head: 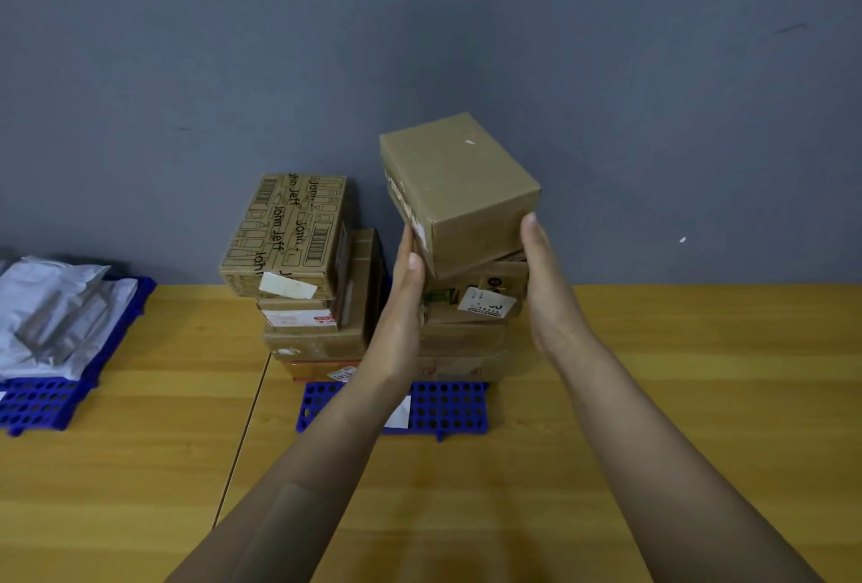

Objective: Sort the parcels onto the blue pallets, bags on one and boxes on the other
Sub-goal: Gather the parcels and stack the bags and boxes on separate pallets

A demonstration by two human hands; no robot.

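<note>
Head view: we held a plain box at the top of the box pallet's stack.
Our left hand (406, 284) and right hand (548, 284), fingers straight, pressed flat on opposite sides of the smooth brown cardboard box (459, 190), which was tilted, probably so we could square it on the right-hand stack. The stacks stood on the perforated blue pallet (448, 410). Crinkled silver bags (51, 316) lay on the other pallet (42, 400), well apart across the wood-grain worktop (699, 372).

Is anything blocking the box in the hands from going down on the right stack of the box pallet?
Nothing visible. The box, tilted, is pressed between the left hand and right hand directly over the right stack on the pallet, its low end at or on the stack's top. The left stack stands to its side.
</note>
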